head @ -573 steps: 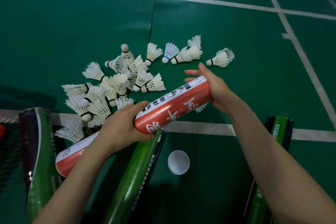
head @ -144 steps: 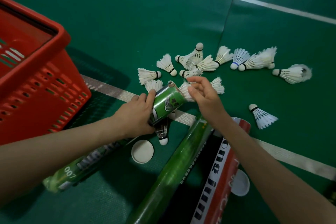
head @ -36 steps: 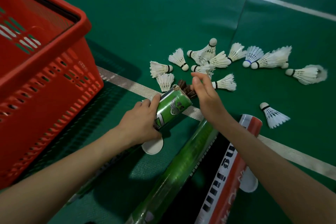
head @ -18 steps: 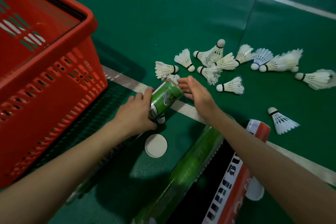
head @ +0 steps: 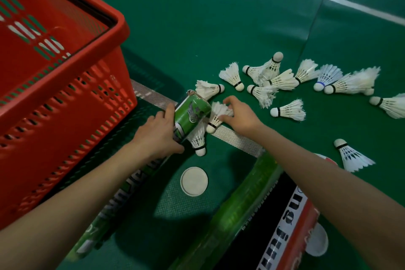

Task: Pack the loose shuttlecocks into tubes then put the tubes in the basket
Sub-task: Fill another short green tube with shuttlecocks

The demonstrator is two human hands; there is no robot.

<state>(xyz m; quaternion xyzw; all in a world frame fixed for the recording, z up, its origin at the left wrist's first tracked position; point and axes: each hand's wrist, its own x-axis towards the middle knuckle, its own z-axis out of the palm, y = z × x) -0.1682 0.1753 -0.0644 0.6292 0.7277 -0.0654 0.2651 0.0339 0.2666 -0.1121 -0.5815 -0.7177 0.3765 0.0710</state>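
Green tube (head: 191,112) in left hand (head: 157,136), white feathered shuttlecock (head: 215,119) in right hand (head: 241,114)

A badminton court, by the look of its floor: green sports matting (head: 197,17) crossed by white court lines (head: 238,141), one running beneath a person's fingers (head: 228,100), another far beyond them. Feather shuttlecocks (head: 287,110) lie scattered just past the fingers, shuttlecock tubes (head: 236,204) on the near side, a red plastic basket (head: 121,28) to their left.
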